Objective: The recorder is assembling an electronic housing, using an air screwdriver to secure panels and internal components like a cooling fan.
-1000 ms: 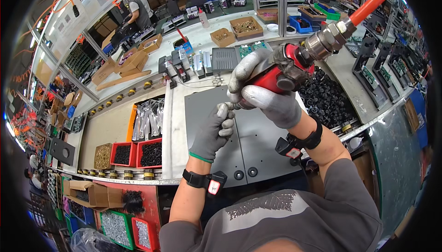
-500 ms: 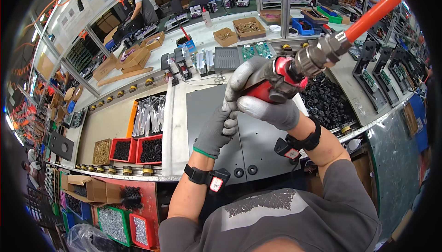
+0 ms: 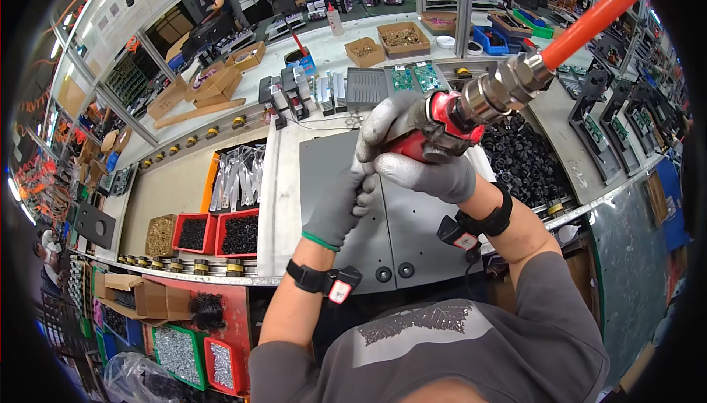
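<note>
**Red powered tool in gloved hands, over grey panels**

Grasping a red-and-black powered hand tool with a steel coupling (image 3: pixel 445 127) in the grey-gloved right hand (image 3: pixel 431 173), raised above the white-topped bench (image 3: pixel 282 197). Curling the grey-gloved left hand (image 3: pixel 339 202) at its front end; cannot tell whether pinching a tip or just touching. Probably dense, rigid and rear-heavy, judging by the coupling; unlikely to slip in coated gloves, and hardly fragile. Best taken around the thick body, clear of any turning part. Tethered at the rear to a thick orange hose (image 3: pixel 589 27), likely to tug against wrist turns.

Find beneath, side by side, two smooth dark-grey sheet panels (image 3: pixel 431 237), with two round black rings (image 3: pixel 383 274) near the front edge. Note at left red plastic bins (image 3: pixel 216 237) of small black pieces and flat silver metal brackets (image 3: pixel 237 182); at right, near the forearm, a heap of black plastic parts (image 3: pixel 521 163). Beyond, mind the grey ribbed block (image 3: pixel 366 88) and green circuit boards (image 3: pixel 426 75), perhaps within reach of a swung tool.
</note>
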A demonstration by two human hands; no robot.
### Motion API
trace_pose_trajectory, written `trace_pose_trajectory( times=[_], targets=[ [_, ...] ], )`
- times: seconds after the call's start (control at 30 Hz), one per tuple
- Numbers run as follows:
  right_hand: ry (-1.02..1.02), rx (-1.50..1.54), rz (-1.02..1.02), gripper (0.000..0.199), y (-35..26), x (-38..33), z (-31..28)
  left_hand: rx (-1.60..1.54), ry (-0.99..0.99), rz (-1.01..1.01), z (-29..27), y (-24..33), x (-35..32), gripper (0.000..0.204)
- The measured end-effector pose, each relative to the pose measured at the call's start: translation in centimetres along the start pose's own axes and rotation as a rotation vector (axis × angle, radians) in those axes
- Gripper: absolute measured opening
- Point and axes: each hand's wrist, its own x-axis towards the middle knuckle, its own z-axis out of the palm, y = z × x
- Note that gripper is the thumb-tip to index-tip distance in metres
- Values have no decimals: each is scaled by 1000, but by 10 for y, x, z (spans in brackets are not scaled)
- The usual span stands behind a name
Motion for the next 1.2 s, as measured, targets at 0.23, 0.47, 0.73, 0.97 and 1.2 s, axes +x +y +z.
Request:
trace_pose_trajectory(
  times=[0.23, 0.47, 0.73, 0.97, 1.2],
  targets=[
    [62, 13, 59, 27, 9, 5, -12, 1238, 431, 112, -51, 3, -9, 48],
    [125, 15, -17, 24, 48, 31, -31, 1554, 300, 301, -62, -8, 5, 43],
    [275, -127, 108, 26, 110, 77, -57, 1286, 289, 369, -61, 42, 115, 45],
    [343, -71, 117, 26, 152, 89, -66, 1441, 289, 241, -60, 27, 143, 53],
    [309, -175, 145, 23, 175, 92, -72, 1417, 287, 272, -57, 26, 140, 44]
  ],
)
